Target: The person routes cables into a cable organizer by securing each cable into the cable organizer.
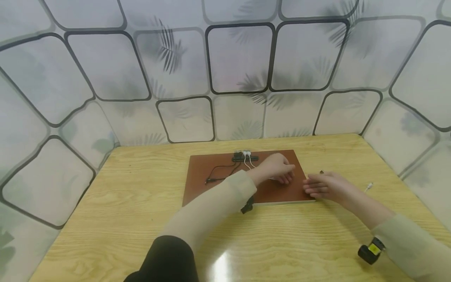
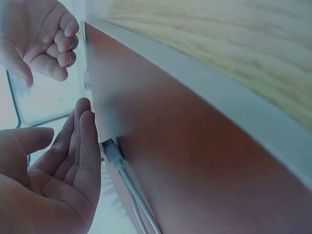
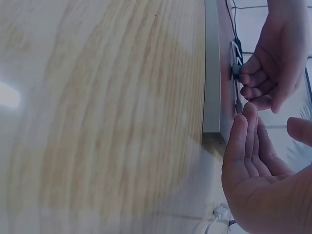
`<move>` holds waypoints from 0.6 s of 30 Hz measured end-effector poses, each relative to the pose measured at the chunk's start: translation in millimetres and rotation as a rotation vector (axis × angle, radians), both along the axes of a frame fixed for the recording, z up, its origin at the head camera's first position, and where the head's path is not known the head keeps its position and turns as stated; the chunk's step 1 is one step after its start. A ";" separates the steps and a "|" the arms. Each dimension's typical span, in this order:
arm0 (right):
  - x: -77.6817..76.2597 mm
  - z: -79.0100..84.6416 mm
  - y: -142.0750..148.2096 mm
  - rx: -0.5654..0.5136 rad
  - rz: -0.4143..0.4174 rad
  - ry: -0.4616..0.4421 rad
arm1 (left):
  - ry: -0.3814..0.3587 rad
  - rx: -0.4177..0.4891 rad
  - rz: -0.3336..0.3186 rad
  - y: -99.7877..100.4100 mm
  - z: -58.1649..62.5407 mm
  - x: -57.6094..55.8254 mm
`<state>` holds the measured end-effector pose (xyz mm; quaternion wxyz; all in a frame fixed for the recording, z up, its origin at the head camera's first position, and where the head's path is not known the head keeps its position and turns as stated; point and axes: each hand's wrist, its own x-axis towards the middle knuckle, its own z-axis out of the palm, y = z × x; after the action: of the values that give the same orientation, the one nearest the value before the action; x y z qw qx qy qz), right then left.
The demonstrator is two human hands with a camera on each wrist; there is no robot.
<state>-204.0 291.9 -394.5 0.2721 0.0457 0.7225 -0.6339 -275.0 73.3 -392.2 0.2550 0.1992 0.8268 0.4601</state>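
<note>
A brown board (image 1: 218,194) with a pale edge lies on the table. Over its right part hovers my left hand (image 1: 280,168), fingers relaxed and nothing held. In the left wrist view, a white cable plug (image 2: 113,151) lies on the board right beside that hand's fingers. My right hand (image 1: 325,186), fingers nearly straight and holding nothing, is at the board's right edge, its palm turned toward the left hand. Along the board's far side sits a black cable holder (image 1: 234,159) with several plugs in it. A black cable (image 1: 218,166) curves from it across the board.
Right of the board, a white cable plug (image 1: 368,187) lies on the wooden table (image 1: 141,188). A small black piece (image 1: 321,172) shows behind the right hand. A patterned curtain (image 1: 239,58) stands behind the table and along both sides.
</note>
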 end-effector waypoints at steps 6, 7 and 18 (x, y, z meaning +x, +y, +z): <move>3.1 -3.6 11.1 -0.057 -0.010 -0.021 | 0.007 -0.017 -0.016 4.6 1.7 5.1; 3.4 -4.1 12.6 -0.067 -0.008 -0.022 | 0.010 -0.020 -0.016 5.9 1.5 5.7; 8.4 -6.1 28.7 -0.109 -0.027 -0.014 | 0.020 -0.055 -0.019 18.1 5.4 15.0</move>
<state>-195.6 320.6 -400.6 0.2704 0.0451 0.6845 -0.6755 -260.0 91.4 -386.8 0.2566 0.2045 0.8396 0.4329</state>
